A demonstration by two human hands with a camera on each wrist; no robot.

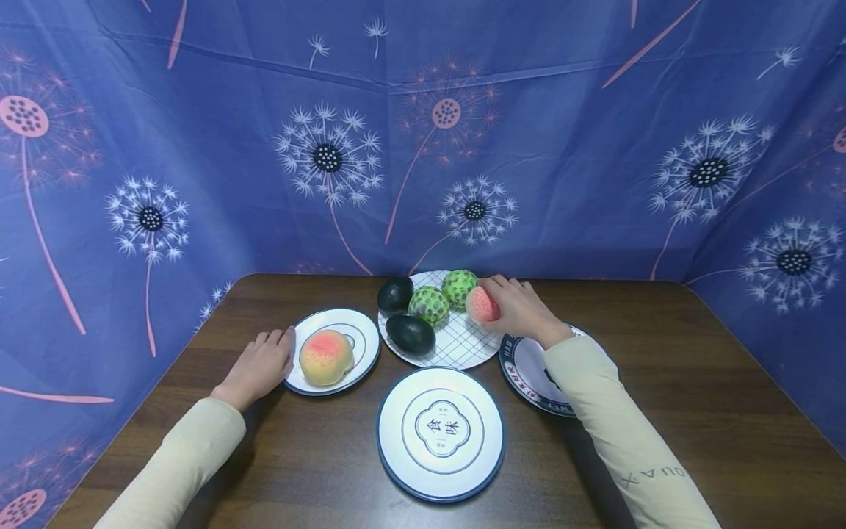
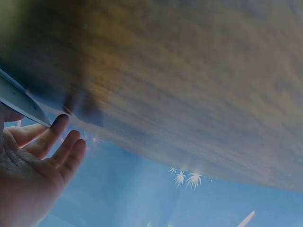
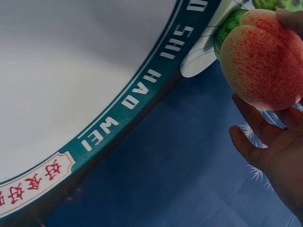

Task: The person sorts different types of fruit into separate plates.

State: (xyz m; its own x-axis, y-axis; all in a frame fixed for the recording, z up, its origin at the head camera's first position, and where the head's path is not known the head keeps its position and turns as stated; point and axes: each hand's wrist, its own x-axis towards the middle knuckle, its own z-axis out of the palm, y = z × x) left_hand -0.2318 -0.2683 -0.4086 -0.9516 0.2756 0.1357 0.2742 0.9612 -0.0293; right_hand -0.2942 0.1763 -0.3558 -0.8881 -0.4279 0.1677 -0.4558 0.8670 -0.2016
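In the head view my right hand (image 1: 520, 307) grips a pink-red peach (image 1: 485, 305) at the right side of a checked plate (image 1: 465, 349). The right wrist view shows that peach (image 3: 265, 61) between thumb and fingers. On the checked plate sit two green, dark-spotted balls (image 1: 429, 305) and two dark avocados (image 1: 410, 334), one partly over the rim. My left hand (image 1: 259, 367) is at the left rim of a white, blue-edged plate (image 1: 357, 323), which bears a larger yellow-pink peach (image 1: 326, 357). Its thumb and index finger pinch that rim (image 2: 23, 106); the other fingers stay loose.
A white plate (image 1: 440, 455) with a blue rim and printed characters lies at the front middle. Partly under my right forearm is a dark-rimmed lettered plate (image 1: 529, 389). The brown wooden table (image 1: 694, 353) ends at a blue dandelion-patterned cloth (image 1: 562, 220).
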